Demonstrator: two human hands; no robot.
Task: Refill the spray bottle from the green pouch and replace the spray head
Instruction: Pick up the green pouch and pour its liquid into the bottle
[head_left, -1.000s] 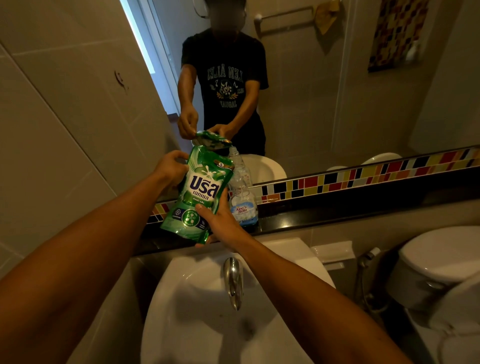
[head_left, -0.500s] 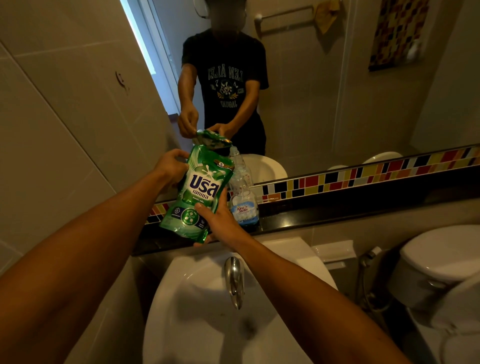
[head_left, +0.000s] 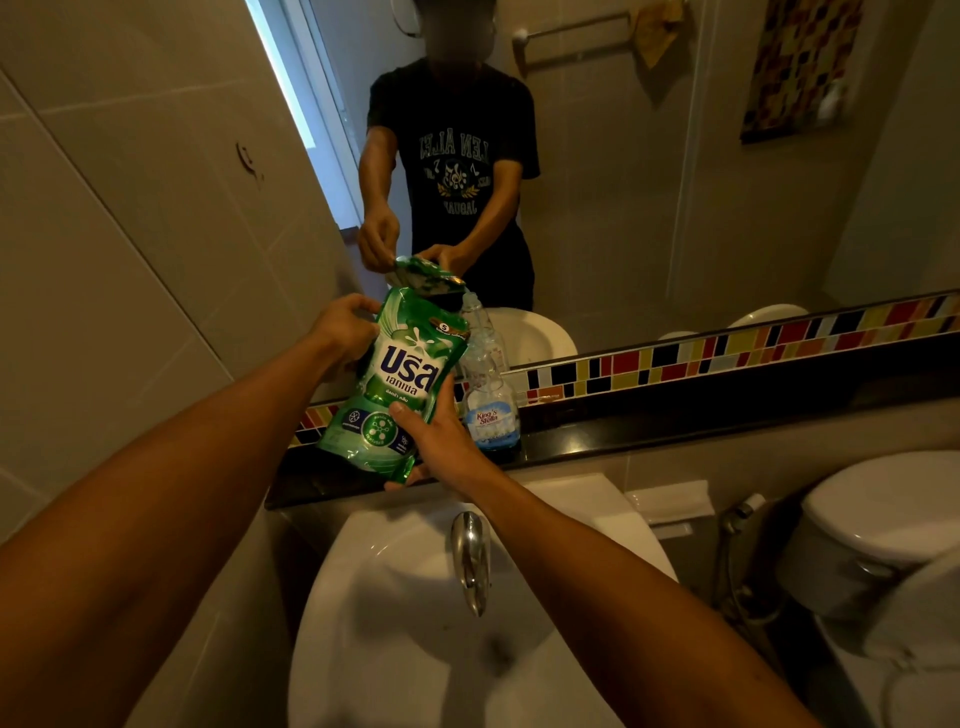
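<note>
**pouch tilted over bottle mouth, both hands on it**

green pouch (head_left: 397, 387) is held in the air above the black ledge (head_left: 675, 423), left of centre. long axis runs roughly 7 o'clock to 1 o'clock: bottom gusset low at 7, top end leaning up toward 1, printed front facing the camera. top corner sits at or just over the open neck of the spray bottle (head_left: 488, 405); can't tell whether it touches the neck, and no liquid stream is visible.

left hand (head_left: 345, 325) grips the pouch's upper left edge, at 10 o'clock from the pouch's centre, fingers curled around it. right hand (head_left: 441, 441) clasps the lower right corner, at 5 o'clock from the centre, thumb across the front print and fingers behind.

the spray bottle is clear, stands upright on the ledge just at 3 o'clock from the pouch, blue liquid low in it, no spray head on the neck. pouch covers the bottle's left side.

around: mirror (head_left: 649, 182) behind the ledge repeats the pouch top, bottle neck and both hands. strip of coloured mosaic tile (head_left: 727, 353) runs along the mirror's base. white basin (head_left: 395, 634) with chrome tap (head_left: 470, 556) at 6 o'clock from the pouch. toilet (head_left: 878, 530) at 4 o'clock, with a bidet sprayer (head_left: 737, 517) between it and the basin. both forearms cross the basin and hide part of its rim.
</note>
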